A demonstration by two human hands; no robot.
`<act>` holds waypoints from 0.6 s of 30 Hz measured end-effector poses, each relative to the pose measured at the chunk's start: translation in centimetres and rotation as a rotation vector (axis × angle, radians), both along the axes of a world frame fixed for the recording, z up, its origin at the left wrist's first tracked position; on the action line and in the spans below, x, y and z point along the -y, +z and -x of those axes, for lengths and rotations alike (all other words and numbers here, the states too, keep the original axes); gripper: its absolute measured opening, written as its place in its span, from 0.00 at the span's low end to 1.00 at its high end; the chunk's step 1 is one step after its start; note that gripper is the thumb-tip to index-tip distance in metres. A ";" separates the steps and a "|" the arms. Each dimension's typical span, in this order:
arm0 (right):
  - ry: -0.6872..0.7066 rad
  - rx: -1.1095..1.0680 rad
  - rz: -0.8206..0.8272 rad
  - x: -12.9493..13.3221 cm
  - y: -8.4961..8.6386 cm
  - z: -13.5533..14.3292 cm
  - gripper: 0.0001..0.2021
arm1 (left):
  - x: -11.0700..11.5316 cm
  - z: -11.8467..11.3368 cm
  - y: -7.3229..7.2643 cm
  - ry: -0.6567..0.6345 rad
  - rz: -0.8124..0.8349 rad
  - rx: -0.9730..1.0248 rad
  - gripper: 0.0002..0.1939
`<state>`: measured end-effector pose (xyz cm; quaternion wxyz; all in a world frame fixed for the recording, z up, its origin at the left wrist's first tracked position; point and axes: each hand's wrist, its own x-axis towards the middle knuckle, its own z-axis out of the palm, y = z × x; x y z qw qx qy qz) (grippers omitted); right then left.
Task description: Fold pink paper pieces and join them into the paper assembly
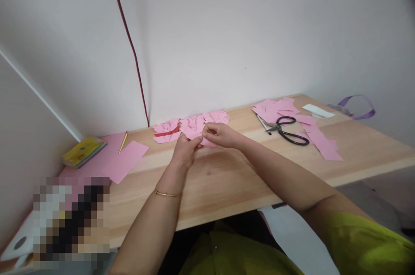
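Over the middle of the table, my left hand (188, 149) and my right hand (221, 135) meet with their fingertips close together. Both pinch a small piece of pink paper (207, 142), mostly hidden by the fingers. Just beyond them lie several cut pink paper pieces (192, 125) with dark drawn lines and jagged edges. A red strip (166, 132) crosses the leftmost of these. My left wrist wears a thin gold bracelet.
Black-handled scissors (285, 130) lie at the right, beside a pen (263, 123) and pink scraps (324, 145). A white strip (317, 111) sits behind. Leftward are pink sheets (129, 162), a yellow pencil (123, 142) and a yellow booklet (83, 152). A wall borders the table (214, 188).
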<state>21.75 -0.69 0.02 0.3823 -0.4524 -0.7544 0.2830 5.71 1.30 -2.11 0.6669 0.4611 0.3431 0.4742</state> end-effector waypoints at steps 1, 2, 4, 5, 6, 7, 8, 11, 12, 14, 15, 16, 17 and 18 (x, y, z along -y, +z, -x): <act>0.003 -0.008 0.004 0.0 0.0 -0.1 0.08 | 0.0 0.0 0.0 0.000 -0.004 0.002 0.16; 0.004 -0.019 0.011 0.0 0.1 -0.1 0.09 | -0.1 0.0 0.0 -0.002 -0.006 0.004 0.17; 0.000 -0.040 0.026 -0.1 0.2 -0.2 0.10 | -0.1 0.1 0.0 -0.010 -0.005 0.001 0.17; -0.004 -0.047 0.035 -0.1 0.2 -0.2 0.10 | 0.0 0.1 0.1 -0.010 -0.006 -0.005 0.17; -0.006 -0.051 0.044 0.0 0.3 -0.3 0.10 | 0.0 0.1 0.2 -0.010 -0.009 -0.014 0.17; -0.005 -0.054 0.052 0.0 0.3 -0.2 0.10 | 0.0 0.1 0.2 -0.011 -0.014 -0.025 0.16; 0.000 -0.056 0.059 0.1 0.4 -0.2 0.09 | 0.1 0.1 0.3 -0.014 -0.021 -0.039 0.16; 0.015 -0.048 0.071 0.2 0.4 -0.1 0.07 | 0.3 0.1 0.6 -0.037 -0.049 -0.087 0.13; 0.017 -0.037 0.066 0.2 0.4 -0.1 0.07 | 0.3 0.1 0.7 -0.043 -0.059 -0.098 0.13; 0.015 0.006 0.038 0.2 0.3 -0.1 0.06 | 0.3 0.1 0.7 -0.047 -0.067 -0.117 0.13; 0.013 0.037 0.015 0.2 0.3 0.0 0.06 | 0.3 0.1 0.7 -0.047 -0.066 -0.125 0.13; 0.012 0.072 -0.010 0.2 0.3 0.0 0.06 | 0.4 0.1 0.6 -0.048 -0.065 -0.132 0.13; 0.007 0.108 -0.035 0.2 0.2 0.1 0.06 | 0.3 0.1 0.5 -0.049 -0.065 -0.139 0.12; 0.000 0.143 -0.057 0.2 0.2 0.1 0.06 | 0.3 0.0 0.5 -0.051 -0.068 -0.147 0.12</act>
